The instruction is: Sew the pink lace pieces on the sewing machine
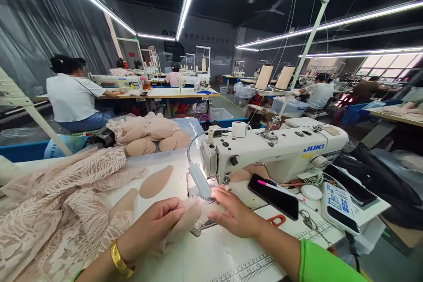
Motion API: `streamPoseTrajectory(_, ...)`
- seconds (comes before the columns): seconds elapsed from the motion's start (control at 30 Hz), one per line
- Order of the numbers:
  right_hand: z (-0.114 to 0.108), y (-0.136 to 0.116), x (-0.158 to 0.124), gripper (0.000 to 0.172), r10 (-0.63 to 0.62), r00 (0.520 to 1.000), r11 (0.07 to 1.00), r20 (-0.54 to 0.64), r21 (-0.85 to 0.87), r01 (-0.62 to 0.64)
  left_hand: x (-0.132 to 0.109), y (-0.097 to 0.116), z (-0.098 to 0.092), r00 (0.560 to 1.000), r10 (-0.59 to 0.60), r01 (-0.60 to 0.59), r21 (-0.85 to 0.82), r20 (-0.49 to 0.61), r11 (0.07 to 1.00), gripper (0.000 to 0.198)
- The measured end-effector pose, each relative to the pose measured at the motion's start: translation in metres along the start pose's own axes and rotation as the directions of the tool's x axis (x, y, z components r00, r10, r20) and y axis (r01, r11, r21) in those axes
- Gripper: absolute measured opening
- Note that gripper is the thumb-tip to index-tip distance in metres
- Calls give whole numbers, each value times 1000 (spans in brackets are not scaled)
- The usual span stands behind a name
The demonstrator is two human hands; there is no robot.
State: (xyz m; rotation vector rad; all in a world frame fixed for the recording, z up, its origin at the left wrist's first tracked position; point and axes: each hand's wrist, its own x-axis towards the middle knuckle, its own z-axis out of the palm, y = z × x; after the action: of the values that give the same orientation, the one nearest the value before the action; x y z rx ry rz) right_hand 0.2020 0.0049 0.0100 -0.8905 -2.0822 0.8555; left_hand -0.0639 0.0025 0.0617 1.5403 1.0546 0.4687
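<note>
The sheer cloth [189, 221] lies on the worktop [198, 257] before the sewing machine [280, 152], between both hands. It looks light, limp and easily snagged, so pinching an edge and pressing the rest flat should suit it. The left hand [165, 216] has its fingers together, clamped on the cloth; the right hand [235, 215] rests with fingers and thumb apart. A lamp [200, 180] crowds the spot, and its glare makes the needle hard to make out. Lace fabric [79, 205] heaps leftward; a black phone [277, 200] lies rightward.
</note>
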Motion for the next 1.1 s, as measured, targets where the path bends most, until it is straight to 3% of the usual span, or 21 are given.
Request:
streamPoseTrajectory(0.13,10,-13,3,33,116,993,966,-23,234,-107,1,0,-1,1000,26,-26,-31,1,999,62)
streamPoseTrajectory(0.3,17,-19,4,43,238,971,825,36,519,-222,-2,6,7,999,49,-49,-104,-2,993,57)
streamPoseTrajectory(0.63,38,-32,-1,50,283,955,722,84,637,-270,3,-4,26,991,35,-59,-186,-129,981,57)
streamPoseTrajectory(1.0,45,-33,-11,44,300,953,702,39,668,-248,-4,-6,31,990,-5,-26,-214,-143,977,64)
streamPoseTrajectory(1.1,46,-37,-14,41,271,962,738,18,638,-220,-6,-2,32,991,-12,-12,-184,-131,983,64)
